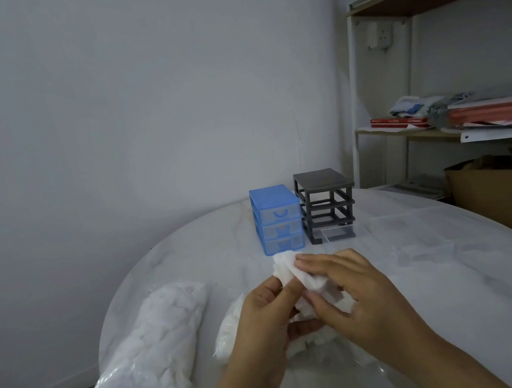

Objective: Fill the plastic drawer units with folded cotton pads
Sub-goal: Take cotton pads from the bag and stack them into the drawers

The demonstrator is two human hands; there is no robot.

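White marble-patterned table (pixel 467 311), round, its far edge close to the wall and its left edge curving over tiled floor. Bare top lies open along the right side and in the middle strip between the hands and the drawer units.

At the far edge stand two units, just beside each other: the blue drawer unit (pixel 277 219) with three clear drawers pushed in, contents not readable, and the grey drawer frame (pixel 326 204) with its slots open and hollow. A clear drawer (pixel 341 232) lies flat at the frame's foot; more clear drawers (pixel 390 223) lie on the top to its right.

Near the left edge a clear bag of cotton pads (pixel 157 340) lies on its side, full.

Over the near centre, the left hand (pixel 268 319) and right hand (pixel 357 291) both pinch one white cotton pad (pixel 297 274) with curled fingers, held above the table.
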